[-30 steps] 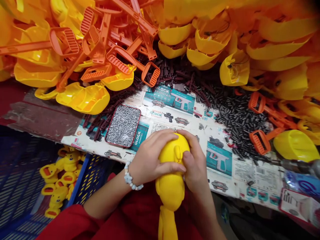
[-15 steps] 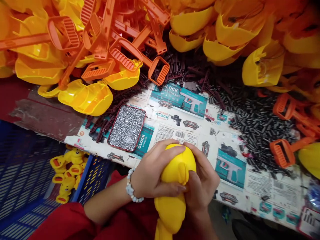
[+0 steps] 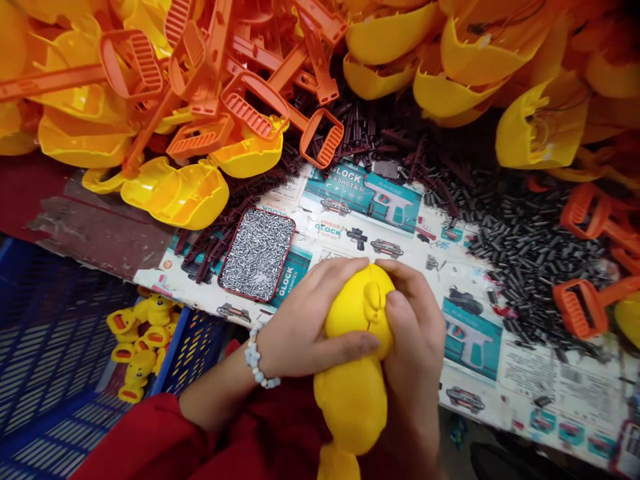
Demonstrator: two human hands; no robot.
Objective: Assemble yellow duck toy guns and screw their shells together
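At the far left, a blue slatted plastic crate (image 3: pixel 37 407) is set below the table edge, with small yellow duck-like toys with orange-red beaks (image 3: pixel 137 367) gathered at its right side. Farther back, hollow yellow plastic shells (image 3: pixel 183 197) and long orange plastic handles with ribbed loops (image 3: pixel 203 137) are heaped together, probably so that the near working area is left usable. A shallow red-rimmed tray (image 3: pixel 244 297) is placed just beyond the left wrist; small silver metal pins (image 3: pixel 257 247) are presumably confined by its rim so that none are scattered.

At the centre, a rounded yellow plastic figure (image 3: pixel 350 403) is held in front of the body at the near table edge. Its left flank is clasped by the left hand (image 3: pixel 300 327), with the thumb laid across its front; its right flank is cupped by the right hand (image 3: pixel 415 333), with the thumb pressed near a small raised fin. The two palms are closed inward on opposite sides of a visible seam, seemingly so that both halves are squeezed evenly.

To the right, short black cylinders (image 3: pixel 530 260) are spread loosely over white-and-teal printed cardboard (image 3: pixel 530 370), by which the tabletop is likely protected.
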